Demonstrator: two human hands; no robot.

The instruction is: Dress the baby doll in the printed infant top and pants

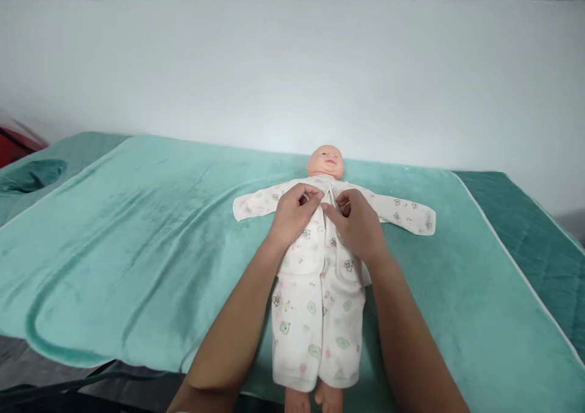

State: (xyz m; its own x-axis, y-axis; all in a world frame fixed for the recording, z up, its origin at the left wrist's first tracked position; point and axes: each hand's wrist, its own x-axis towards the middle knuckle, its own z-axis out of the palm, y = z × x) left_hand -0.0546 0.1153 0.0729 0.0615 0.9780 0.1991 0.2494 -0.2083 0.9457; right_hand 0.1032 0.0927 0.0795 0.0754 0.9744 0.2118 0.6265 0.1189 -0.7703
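A baby doll (pixel 325 161) lies on its back on a teal blanket (pixel 150 242), head away from me, arms spread wide. It wears a white printed shirt (pixel 402 211) and matching trousers (pixel 315 334); its bare feet show at the bottom edge. My left hand (pixel 292 213) and my right hand (pixel 357 223) meet over the doll's chest. Both pinch the front edges of the shirt where they close near the collar, fingers curled in.
The blanket covers a padded table (pixel 539 236) with a darker green surface showing at right and far left. A white wall (pixel 292 72) runs behind. A red object (pixel 13 142) sits at the far left edge. The table's front edge runs near me.
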